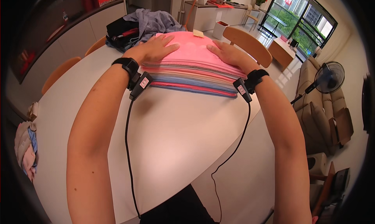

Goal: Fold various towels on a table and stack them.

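Observation:
A stack of folded cloths, pink, grey, cream and blue in layers, lies on the white table before me. Its top is a pink cloth with a small yellowish tag at the far edge. My left hand rests flat on the left side of the pink cloth, fingers spread. On its right side lies my right hand, also palm down, with part of the fingers hard to make out. Neither hand grasps anything. Each wrist wears a black strap with a cabled device.
Behind the stack, to the left, is a heap of dark and grey-blue clothes. More crumpled cloths lie at the table's left edge. A wooden chair stands beyond the right hand, and a black fan stands farther right. Black cables hang from both wrists.

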{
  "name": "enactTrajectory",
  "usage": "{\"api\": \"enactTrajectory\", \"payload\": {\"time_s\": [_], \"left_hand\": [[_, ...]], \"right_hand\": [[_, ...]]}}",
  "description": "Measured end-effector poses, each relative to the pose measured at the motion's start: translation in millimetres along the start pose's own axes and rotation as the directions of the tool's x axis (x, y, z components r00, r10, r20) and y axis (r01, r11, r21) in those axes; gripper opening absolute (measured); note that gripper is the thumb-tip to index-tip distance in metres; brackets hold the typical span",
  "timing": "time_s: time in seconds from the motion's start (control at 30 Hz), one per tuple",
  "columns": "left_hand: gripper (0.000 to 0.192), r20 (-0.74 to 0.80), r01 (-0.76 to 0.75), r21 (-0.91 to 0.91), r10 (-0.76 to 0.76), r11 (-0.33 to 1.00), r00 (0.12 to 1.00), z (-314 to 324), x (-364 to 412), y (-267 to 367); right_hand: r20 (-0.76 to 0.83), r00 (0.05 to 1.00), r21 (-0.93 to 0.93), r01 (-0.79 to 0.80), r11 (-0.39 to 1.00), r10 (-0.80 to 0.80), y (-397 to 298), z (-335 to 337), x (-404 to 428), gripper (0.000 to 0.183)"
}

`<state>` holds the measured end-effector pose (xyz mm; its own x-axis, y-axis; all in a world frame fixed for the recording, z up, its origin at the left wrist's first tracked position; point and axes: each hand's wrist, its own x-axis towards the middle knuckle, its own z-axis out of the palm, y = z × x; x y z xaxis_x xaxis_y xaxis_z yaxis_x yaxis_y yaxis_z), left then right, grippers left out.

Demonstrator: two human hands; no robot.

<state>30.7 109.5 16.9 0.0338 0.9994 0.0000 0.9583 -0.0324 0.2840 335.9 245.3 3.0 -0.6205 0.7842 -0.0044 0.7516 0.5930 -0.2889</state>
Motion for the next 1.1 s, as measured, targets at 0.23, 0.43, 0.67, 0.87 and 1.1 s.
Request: {"api": "enactTrajectory", "payload": {"time_s": [0.23, 0.43, 0.67, 0.87, 1.1], "left_hand": [[0.095, 0.107, -0.121, -0.113, 0.133, 0.986, 0.985, 6.1, 13.9, -18.6], [0.094, 0.119, -0.042, -0.167, 0.062, 0.985, 0.991, 12.5, 13.6, -14.9], [0.094, 0.106, -0.055, -0.184, 0.076, 0.981, 0.991, 18.7, 18.0, -24.9], [0.093, 0.077, -0.112, -0.194, 0.129, 0.975, 0.989, 10.9, 15.5, -11.6], [0.095, -0.111, -0.021, -0.317, -0.015, 0.948, 0.994, -24.3, -84.3, -45.9]], "right_hand": [[-0.012, 0.998, 0.044, 0.054, 0.998, -0.053, -1.2, 8.1, -2.0, 0.092], [-0.014, 1.000, 0.082, -0.010, 0.997, 0.011, -1.8, 8.5, -4.9, 0.093], [-0.032, 0.996, 0.030, -0.080, 0.996, 0.081, -11.2, 13.7, -5.3, 0.085], [-0.045, 0.998, -0.041, -0.055, 0.998, 0.053, 17.5, 13.6, 2.6, 0.091], [-0.615, 0.783, -0.191, -0.036, 0.981, -0.091, -55.5, -0.8, -45.7, 0.072]]}}
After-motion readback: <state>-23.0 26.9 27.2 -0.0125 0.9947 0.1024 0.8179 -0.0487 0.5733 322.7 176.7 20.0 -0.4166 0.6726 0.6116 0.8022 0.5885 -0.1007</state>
